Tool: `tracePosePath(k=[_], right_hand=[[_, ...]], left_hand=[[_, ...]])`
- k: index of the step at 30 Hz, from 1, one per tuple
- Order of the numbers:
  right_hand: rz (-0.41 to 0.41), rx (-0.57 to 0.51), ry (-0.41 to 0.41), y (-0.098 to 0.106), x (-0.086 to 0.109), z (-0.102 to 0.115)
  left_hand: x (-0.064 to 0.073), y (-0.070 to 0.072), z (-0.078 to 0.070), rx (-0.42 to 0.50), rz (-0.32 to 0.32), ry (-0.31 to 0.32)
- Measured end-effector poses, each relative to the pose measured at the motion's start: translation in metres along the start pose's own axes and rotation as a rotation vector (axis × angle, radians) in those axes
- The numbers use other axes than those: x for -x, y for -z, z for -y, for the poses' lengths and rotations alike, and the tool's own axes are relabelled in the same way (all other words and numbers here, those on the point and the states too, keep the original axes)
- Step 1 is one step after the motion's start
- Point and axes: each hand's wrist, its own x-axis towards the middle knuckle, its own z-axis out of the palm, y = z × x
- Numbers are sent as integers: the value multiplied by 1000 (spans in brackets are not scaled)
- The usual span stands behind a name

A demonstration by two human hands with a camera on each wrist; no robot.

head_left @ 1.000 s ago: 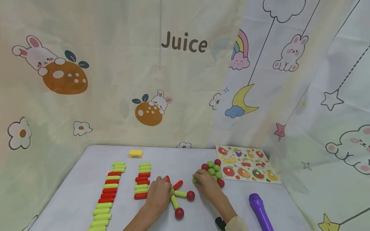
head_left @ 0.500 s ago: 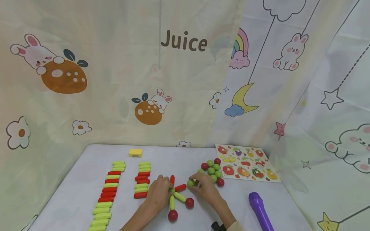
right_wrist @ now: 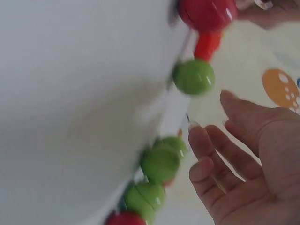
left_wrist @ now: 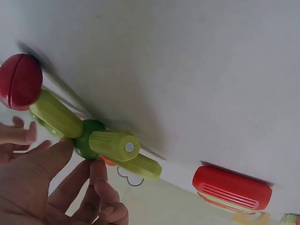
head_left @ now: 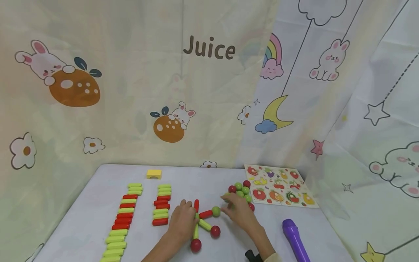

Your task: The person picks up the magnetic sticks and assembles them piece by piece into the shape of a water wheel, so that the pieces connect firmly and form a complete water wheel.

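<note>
My left hand [head_left: 183, 222] pinches the dark green ball [left_wrist: 86, 144] at the hub of a stick-and-ball toy. From this hub spread red sticks [head_left: 206, 214] and light green sticks [head_left: 204, 225]. Two of the green sticks end in red balls [head_left: 215, 231]. A green ball [head_left: 216, 211] sits at the tip of one red stick. Just right of it, my right hand [head_left: 240, 213] has its fingers spread and holds nothing; the right wrist view shows a gap between that hand [right_wrist: 262, 159] and the ball [right_wrist: 194, 77]. The left hand covers part of the hub in the head view.
Loose green and red balls [head_left: 245, 190] cluster behind my right hand, beside a fruit-picture board [head_left: 278, 185]. A purple microphone-shaped toy [head_left: 295, 240] lies at right. Two columns of red and green sticks [head_left: 124, 215] and a yellow block [head_left: 154, 174] are at left.
My right hand has brought a green ball from the cluster to a red stick's tip, let it go and drawn back slightly right. The toy has turned a little in my left hand.
</note>
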Motion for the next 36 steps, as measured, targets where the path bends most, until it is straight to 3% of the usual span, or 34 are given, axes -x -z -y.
tracePosePath(k=[4,9,13,17,24,31,33,36], right_hand=[[-114,144,-53,20,6,-10],[-66,287,-73,21,11,-22],[-69,301,-60,13,12,-25],[-101,331,-49,7,11,-24],[-90,378,-49,3,2,-21],[-75,357,-32,-1,0,-20],[-79,357,-35,-2,0,-20],[-100,350,-31,-1,3,-19]], left_hand=[[-1,-2,-1,34,-11,-12],[-2,-1,7,120,0,-28],[-1,0,10,157,21,-46],[0,-3,8,173,37,-25],[1,-6,5,183,52,24],[12,1,3,158,73,126],[18,3,2,185,78,156],[25,3,2,294,86,206]])
